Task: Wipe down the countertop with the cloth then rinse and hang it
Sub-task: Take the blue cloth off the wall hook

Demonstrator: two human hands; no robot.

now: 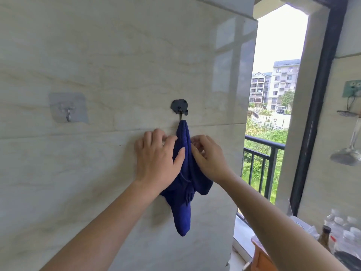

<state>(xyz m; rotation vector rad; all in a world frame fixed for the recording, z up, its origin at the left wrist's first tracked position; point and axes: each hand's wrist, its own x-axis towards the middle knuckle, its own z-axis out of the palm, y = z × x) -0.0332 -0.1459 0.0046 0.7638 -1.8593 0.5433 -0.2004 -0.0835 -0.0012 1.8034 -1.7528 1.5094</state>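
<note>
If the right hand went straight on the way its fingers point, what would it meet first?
The blue cloth hanging from the dark hook: the right hand points up-left, fingertips at its fold. Behind that, probably the tiled wall.

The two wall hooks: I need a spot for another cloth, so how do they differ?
The black hook has a dark, irregular backing; the clear hook has a transparent squarish one. The black hook carries the blue cloth; the clear hook holds nothing. Both are fixed to the tiled wall at similar height.
</note>
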